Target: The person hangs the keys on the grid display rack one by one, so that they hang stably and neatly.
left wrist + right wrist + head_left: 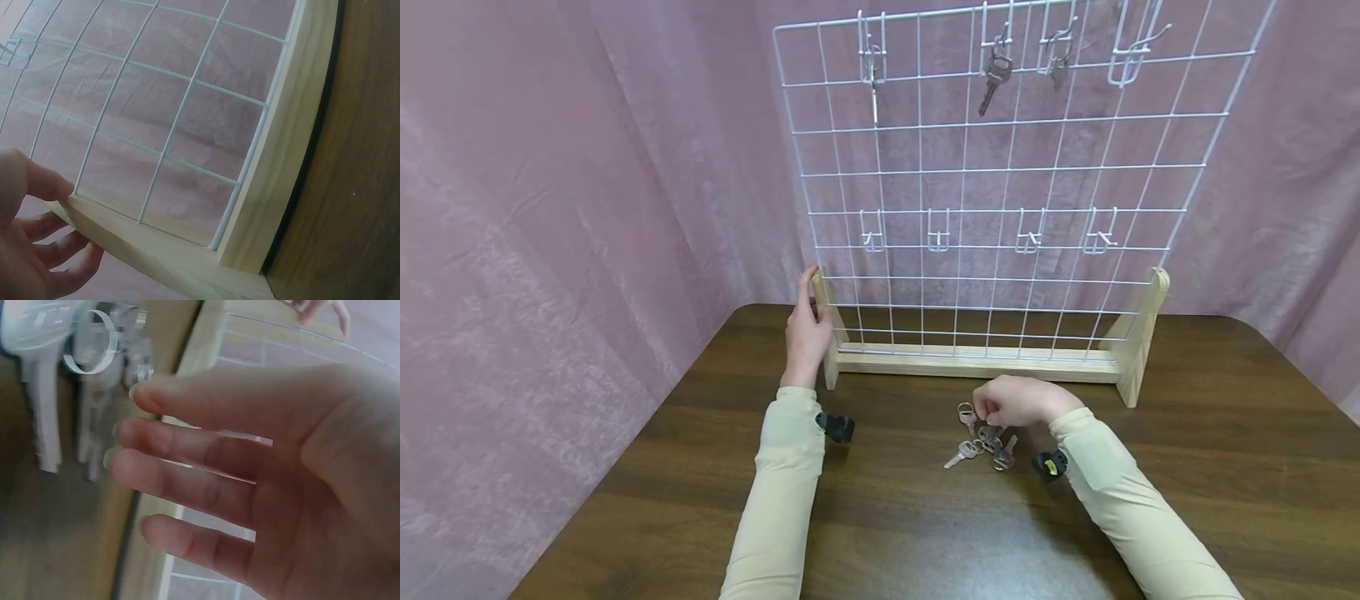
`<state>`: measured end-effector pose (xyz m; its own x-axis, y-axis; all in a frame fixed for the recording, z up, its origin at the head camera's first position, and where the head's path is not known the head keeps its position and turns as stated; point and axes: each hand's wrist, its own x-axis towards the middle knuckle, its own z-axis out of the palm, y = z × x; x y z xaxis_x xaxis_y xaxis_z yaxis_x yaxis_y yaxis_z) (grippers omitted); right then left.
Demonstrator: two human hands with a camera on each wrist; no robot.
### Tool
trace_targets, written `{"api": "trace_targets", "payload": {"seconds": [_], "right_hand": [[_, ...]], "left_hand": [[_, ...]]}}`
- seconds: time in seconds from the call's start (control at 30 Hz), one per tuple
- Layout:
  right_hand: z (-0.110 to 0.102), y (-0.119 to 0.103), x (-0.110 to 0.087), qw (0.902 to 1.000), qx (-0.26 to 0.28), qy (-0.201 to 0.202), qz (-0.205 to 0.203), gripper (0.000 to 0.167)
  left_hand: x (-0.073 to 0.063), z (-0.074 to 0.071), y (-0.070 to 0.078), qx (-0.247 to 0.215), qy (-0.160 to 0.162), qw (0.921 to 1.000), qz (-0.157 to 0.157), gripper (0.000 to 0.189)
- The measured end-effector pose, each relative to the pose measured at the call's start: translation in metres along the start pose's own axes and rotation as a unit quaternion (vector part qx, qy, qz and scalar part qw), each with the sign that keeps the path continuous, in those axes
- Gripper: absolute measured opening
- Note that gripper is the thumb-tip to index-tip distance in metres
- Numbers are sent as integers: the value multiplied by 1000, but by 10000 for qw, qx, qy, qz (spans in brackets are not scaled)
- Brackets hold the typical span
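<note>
My left hand (807, 340) grips the left wooden upright (821, 292) of a white wire grid stand. In the left wrist view, the thumb lies on one side of the wood (119, 228) and the fingers curl round the other. Over a small pile of silvery keys with rings (966, 452) on the table is my right hand (1021, 402), its fingertips pointing down. In the right wrist view its fingers are fairly straight and spread, with the thumb tip close to the key rings (115, 340); whether it touches them I cannot tell.
The wire grid (943, 190) stands upright on a wooden base (970, 367) on the brown table (917, 533). Keys (997, 73) hang from several top-row hooks; the top right hook (1127, 65) and lower-row hooks (1030, 242) carry none. Pink curtains (587, 208) surround the table.
</note>
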<state>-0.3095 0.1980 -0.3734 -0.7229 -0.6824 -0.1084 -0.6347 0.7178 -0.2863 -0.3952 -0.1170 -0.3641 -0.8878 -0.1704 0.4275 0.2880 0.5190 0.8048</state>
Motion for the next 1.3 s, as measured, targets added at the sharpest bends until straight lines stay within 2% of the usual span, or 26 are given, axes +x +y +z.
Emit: {"api": "trace_targets", "payload": {"seconds": [0.1,0.37,0.77,1.03,1.2,1.3], "right_hand": [[-5,-2,-2,9998,49,91,-181,10],[-5,-10,0,9981,291,-431,323,13],[1,-10,2,9977,191,-512,412,20],[5,-8,2,9980,212,-518,283,17],[6,-7,2,9996,-25,-291,-43,16],[6,-7,2,9996,-161,-205,-58,18]], "left_hand": [[0,-1,0,-25,-2,10000,-15,69],[0,-2,-1,-33,-4,10000,0,68],[0,-2,2,-13,-30,10000,-21,68],[-1,0,1,-9,-66,10000,-46,69],[0,0,1,-11,-64,10000,-49,70],[-1,0,2,-5,-48,10000,-54,69]]}}
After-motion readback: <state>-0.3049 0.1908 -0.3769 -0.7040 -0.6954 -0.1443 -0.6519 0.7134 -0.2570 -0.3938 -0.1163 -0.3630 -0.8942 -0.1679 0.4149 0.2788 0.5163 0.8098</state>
